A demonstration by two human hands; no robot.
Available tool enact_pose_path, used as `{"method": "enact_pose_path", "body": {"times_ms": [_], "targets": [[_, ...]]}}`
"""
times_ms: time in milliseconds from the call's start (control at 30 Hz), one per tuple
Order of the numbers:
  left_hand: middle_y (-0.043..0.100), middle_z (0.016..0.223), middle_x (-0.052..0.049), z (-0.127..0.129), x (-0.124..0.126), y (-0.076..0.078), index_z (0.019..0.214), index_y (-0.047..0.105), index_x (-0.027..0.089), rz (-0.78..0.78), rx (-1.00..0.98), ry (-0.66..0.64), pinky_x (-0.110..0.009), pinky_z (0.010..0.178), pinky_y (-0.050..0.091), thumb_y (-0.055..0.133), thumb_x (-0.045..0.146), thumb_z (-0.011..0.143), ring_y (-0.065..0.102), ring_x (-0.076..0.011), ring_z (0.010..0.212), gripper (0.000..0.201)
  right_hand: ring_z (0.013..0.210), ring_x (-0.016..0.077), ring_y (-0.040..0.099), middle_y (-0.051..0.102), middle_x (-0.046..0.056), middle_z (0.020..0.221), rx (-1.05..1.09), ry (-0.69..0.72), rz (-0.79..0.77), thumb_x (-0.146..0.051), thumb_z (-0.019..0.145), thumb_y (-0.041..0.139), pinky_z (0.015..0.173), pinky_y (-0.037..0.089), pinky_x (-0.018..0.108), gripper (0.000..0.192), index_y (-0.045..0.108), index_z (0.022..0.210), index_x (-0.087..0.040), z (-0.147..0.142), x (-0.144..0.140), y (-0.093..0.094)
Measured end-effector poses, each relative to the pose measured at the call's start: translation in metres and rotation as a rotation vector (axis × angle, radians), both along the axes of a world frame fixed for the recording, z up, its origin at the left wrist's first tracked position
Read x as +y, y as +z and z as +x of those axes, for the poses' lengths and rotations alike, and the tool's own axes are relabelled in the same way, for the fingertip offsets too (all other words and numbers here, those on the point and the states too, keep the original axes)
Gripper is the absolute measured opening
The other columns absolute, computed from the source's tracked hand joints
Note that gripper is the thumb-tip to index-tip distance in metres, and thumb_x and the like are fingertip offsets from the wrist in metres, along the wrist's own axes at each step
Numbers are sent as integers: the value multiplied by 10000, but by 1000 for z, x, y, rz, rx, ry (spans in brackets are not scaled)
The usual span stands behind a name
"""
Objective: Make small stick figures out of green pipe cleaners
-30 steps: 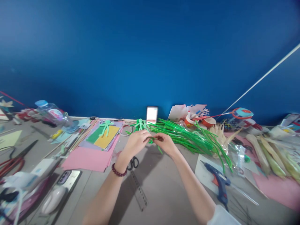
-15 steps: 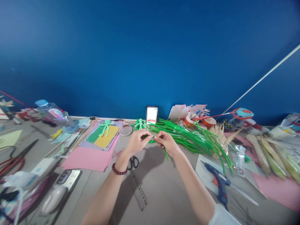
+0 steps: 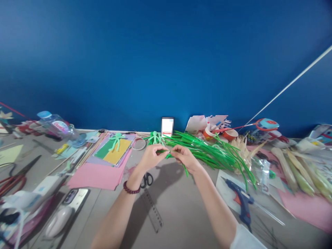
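Observation:
My left hand [image 3: 151, 158] and my right hand [image 3: 185, 158] meet above the middle of the table, fingertips pinched on a green pipe cleaner [image 3: 184, 169]. Its loose end hangs down below my right palm. A red bead bracelet [image 3: 131, 189] circles my left wrist. Just behind my hands lies a big bundle of green pipe cleaners [image 3: 212, 152]. A small green pipe-cleaner figure [image 3: 155, 137] lies behind my left hand.
Black scissors [image 3: 147, 180] and a clear ruler [image 3: 153, 211] lie under my left forearm. Coloured paper sheets [image 3: 103, 166] lie to the left, with a phone [image 3: 74, 197] and a water bottle [image 3: 57, 126]. A blue glue gun [image 3: 241, 200] and corn husks [image 3: 298, 169] lie to the right.
The hands stay together on the pipe cleaner, shifting slightly. Its free end has swung down below my right palm.

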State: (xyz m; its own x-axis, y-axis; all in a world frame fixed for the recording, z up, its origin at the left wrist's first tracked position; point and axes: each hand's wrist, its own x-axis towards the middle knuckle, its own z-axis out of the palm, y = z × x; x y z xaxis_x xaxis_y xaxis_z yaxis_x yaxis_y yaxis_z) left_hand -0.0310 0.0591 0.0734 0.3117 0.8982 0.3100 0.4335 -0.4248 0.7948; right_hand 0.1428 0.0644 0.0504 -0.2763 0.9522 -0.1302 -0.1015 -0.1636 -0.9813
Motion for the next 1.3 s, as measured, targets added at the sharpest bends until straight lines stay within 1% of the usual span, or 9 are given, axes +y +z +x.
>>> {"method": "enact_pose_path", "body": {"times_ms": [167, 300, 533, 767, 867, 967, 1033, 1167, 1300], "targets": [[650, 713, -22, 0, 0, 0, 752, 668, 171, 54, 46, -11, -220, 568, 397, 551, 261, 798, 535, -117, 622, 155, 421, 50, 296, 433, -70, 521, -77, -6, 60, -335, 655, 671, 414, 191, 206, 204, 557, 710, -175, -1, 0, -1], [624, 722, -12, 5, 1, -3, 731, 624, 157, 16, 19, 13, -217, 556, 364, 519, 235, 797, 494, -102, 600, 146, 538, 97, 454, 532, -27, 625, -229, -99, 240, -279, 700, 615, 504, 328, 224, 114, 557, 712, -182, -3, -2, 3], [515, 576, 34, 13, 6, -11, 633, 567, 147, -265, -225, 86, -203, 489, 297, 559, 267, 709, 414, -77, 514, 142, 685, 160, 534, 588, 28, 748, -470, -204, 598, -236, 793, 517, 600, 399, 249, 72, 566, 773, -188, -5, -8, 5], [295, 416, 91, 7, 10, -16, 558, 494, 162, -498, -433, 14, -192, 408, 176, 606, 362, 705, 236, -40, 382, 272, 838, 187, 560, 614, 70, 867, -668, -188, 931, -180, 863, 405, 684, 409, 272, 182, 585, 848, -206, -7, -15, 6], [470, 505, 45, 8, 7, -11, 675, 594, 154, -340, -326, 27, -196, 438, 296, 610, 366, 738, 397, -68, 444, 221, 771, 179, 559, 607, 60, 834, -594, -241, 806, -210, 842, 448, 614, 406, 261, 128, 575, 832, -203, -5, -13, 6], [640, 832, -41, 9, 3, -7, 921, 633, 172, -3, -135, 36, -221, 575, 438, 591, 334, 789, 575, -131, 689, 214, 700, 166, 547, 595, 38, 770, -435, -268, 614, -260, 797, 517, 585, 404, 256, 84, 561, 773, -193, -1, -7, 8], [640, 961, -61, 8, 2, -7, 1033, 610, 201, 250, 28, 50, -234, 644, 463, 542, 287, 837, 597, -149, 801, 224, 664, 155, 533, 583, 19, 717, -320, -256, 490, -299, 759, 566, 591, 403, 259, 112, 558, 733, -190, 2, -4, 9], [654, 937, -60, 4, 2, -12, 1028, 615, 210, 689, 354, 98, -272, 721, 458, 473, 195, 880, 602, -164, 854, 205, 460, 81, 378, 503, -34, 571, -94, -183, 154, -375, 661, 667, 435, 268, 221, 222, 564, 696, -182, 3, -1, 7], [663, 931, -65, 2, 2, -14, 1033, 605, 194, 867, 506, 105, -279, 718, 453, 448, 147, 883, 608, -164, 841, 222, 399, 36, 258, 479, -52, 529, 45, -137, -30, -386, 585, 732, 397, 124, 206, 290, 559, 675, -170, 1, -1, 5]]}}
